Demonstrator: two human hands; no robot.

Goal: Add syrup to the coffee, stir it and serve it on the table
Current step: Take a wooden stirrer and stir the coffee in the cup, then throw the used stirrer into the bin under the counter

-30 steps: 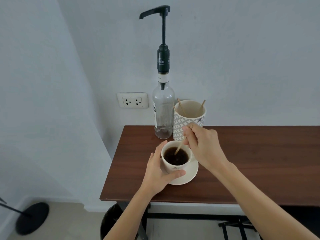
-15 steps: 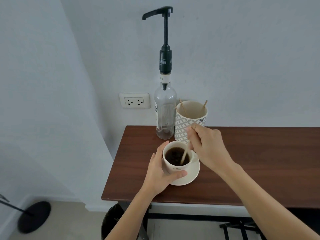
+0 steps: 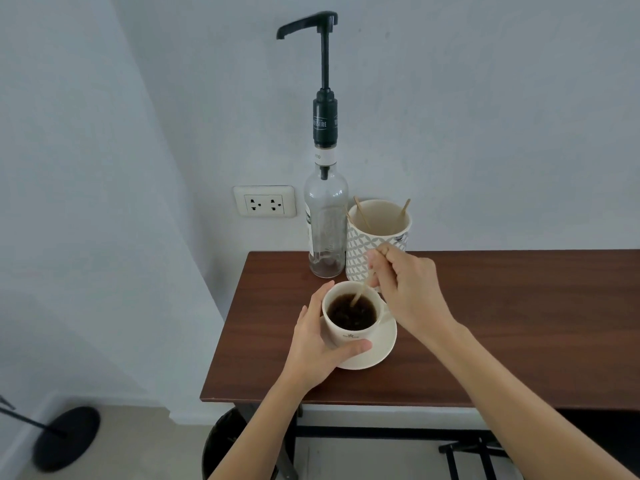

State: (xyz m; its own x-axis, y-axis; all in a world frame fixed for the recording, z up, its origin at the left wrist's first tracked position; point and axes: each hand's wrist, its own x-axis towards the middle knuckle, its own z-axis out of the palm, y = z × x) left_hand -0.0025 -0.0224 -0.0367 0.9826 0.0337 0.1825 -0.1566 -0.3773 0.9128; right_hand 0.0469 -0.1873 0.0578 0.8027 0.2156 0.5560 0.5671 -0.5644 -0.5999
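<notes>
My left hand (image 3: 320, 344) cups the coffee cup (image 3: 351, 320) on its saucer (image 3: 377, 351); my right hand (image 3: 405, 289) pinches a stirrer (image 3: 360, 292) dipped in coffee, bottle (image 3: 325, 223) behind on the bench (image 3: 502, 323).

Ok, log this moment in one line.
step: stirring | right hand: stir stick in coffee cup | left hand: steadying cup | saucer: under cup

A white double wall socket (image 3: 264, 206) is mounted left of the table. A black round stand base (image 3: 65, 438) is seen on the floor, lower left. A dark bin (image 3: 221, 445) is partly hidden under the table edge.
</notes>
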